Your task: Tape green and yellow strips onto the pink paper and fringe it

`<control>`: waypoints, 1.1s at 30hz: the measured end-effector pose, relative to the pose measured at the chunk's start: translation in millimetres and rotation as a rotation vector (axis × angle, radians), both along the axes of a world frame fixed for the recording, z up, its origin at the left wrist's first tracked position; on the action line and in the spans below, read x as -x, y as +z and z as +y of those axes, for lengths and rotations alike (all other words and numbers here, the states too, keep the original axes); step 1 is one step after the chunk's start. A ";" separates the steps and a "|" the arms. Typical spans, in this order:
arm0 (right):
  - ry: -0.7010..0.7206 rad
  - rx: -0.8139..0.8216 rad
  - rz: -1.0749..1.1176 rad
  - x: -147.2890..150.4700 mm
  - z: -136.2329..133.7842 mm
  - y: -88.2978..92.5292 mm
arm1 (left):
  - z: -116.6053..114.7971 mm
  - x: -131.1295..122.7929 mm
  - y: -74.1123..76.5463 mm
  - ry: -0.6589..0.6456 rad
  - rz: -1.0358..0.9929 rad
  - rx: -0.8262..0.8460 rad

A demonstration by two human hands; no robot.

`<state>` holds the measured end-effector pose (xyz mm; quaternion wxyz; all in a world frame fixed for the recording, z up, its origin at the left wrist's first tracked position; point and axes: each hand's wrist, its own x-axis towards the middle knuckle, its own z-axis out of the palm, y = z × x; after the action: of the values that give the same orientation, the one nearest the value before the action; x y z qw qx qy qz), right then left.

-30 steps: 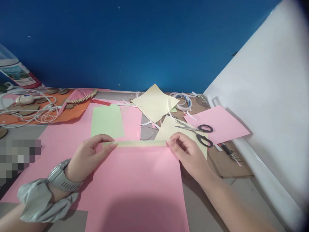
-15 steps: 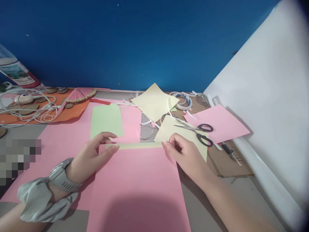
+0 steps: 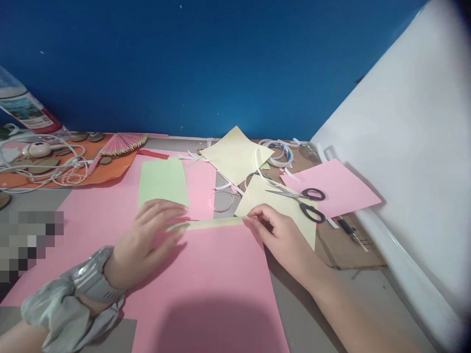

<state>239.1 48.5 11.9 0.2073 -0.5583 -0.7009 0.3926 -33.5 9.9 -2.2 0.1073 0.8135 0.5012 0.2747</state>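
Observation:
A large pink paper sheet (image 3: 217, 274) lies in front of me, with a narrow pale yellow-green strip (image 3: 213, 224) running along its far edge. At the right end of that edge, my right hand (image 3: 275, 228) pinches the paper between thumb and fingers. My left hand (image 3: 147, 242), wearing a grey watch (image 3: 97, 274) and a scrunchie (image 3: 66, 309), hovers or rests at the strip's left end, slightly blurred. Its fingers are stretched out, the thumb apart from them. Just beyond it is a light green paper (image 3: 163, 181).
Scissors (image 3: 300, 196) lie on pale yellow paper (image 3: 253, 201), right of centre. Behind are tape rolls (image 3: 281, 154) and another yellow sheet (image 3: 235, 152). A pen (image 3: 346, 225) rests on cardboard (image 3: 331, 250). At left are a pink folded fan (image 3: 123, 143), cables (image 3: 69, 166) and a bottle (image 3: 31, 115).
My left hand has opened from its near-pinch and shifted slightly right over the strip's end. My right hand and the paper's right corner have moved slightly left.

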 end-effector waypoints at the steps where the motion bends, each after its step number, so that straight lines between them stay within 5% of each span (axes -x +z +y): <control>1: -0.018 0.017 0.032 -0.1 0.5 -0.8 | -3.5 -3.8 0.0 -0.107 0.033 0.009; 5: -0.060 0.142 0.098 -2.0 3.7 -4.0 | -18.1 -17.5 -6.7 -0.368 0.251 0.117; 17: 0.079 0.080 -0.105 -5.1 2.6 2.3 | -26.4 -22.0 -16.8 -0.317 0.357 0.171; 24: 0.125 -0.001 -0.122 -1.2 0.9 8.6 | -16.6 -14.7 -4.3 -0.245 0.061 0.027; 33: 0.124 0.043 -0.142 3.8 -3.2 2.7 | -18.3 -21.7 -3.7 -0.401 0.186 0.097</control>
<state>235.2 45.3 14.6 0.1206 -0.5447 -0.7383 0.3791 -11.8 -8.4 -6.0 0.1523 0.9126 0.3497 0.1473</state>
